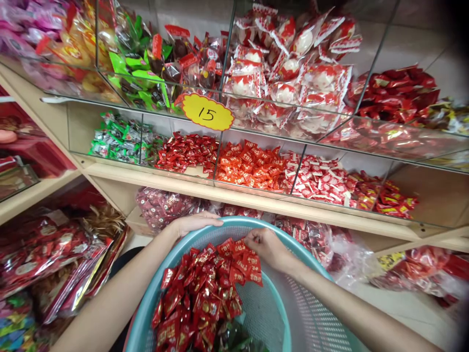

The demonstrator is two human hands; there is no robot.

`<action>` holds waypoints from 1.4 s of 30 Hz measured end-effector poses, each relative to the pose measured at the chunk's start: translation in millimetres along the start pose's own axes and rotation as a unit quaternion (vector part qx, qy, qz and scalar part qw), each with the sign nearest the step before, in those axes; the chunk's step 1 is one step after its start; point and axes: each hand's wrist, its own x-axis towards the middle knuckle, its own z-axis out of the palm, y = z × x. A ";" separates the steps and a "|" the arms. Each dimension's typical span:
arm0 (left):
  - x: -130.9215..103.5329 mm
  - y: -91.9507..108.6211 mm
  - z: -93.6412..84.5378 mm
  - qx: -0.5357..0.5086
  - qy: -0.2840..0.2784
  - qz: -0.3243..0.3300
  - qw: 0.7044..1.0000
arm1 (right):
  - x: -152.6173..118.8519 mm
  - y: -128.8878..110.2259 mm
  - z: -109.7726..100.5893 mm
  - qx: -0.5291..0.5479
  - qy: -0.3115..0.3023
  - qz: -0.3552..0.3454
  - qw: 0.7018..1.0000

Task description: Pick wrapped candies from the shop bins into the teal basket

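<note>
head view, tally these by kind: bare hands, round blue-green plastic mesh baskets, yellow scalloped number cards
Bare hands, a left hand and a right hand: 2
Round blue-green plastic mesh basket: 1
Yellow scalloped card marked 15: 1
Total: 4

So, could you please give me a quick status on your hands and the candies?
Left hand on the far side of the basket. Right hand inside, at the piled red candies. Wooden shelf just beyond.
</note>
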 end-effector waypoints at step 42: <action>3.3 -2.1 -0.8 -0.005 -0.026 0.018 0.999 | 23.8 -42.0 -82.2 -0.135 0.156 -0.234 0.950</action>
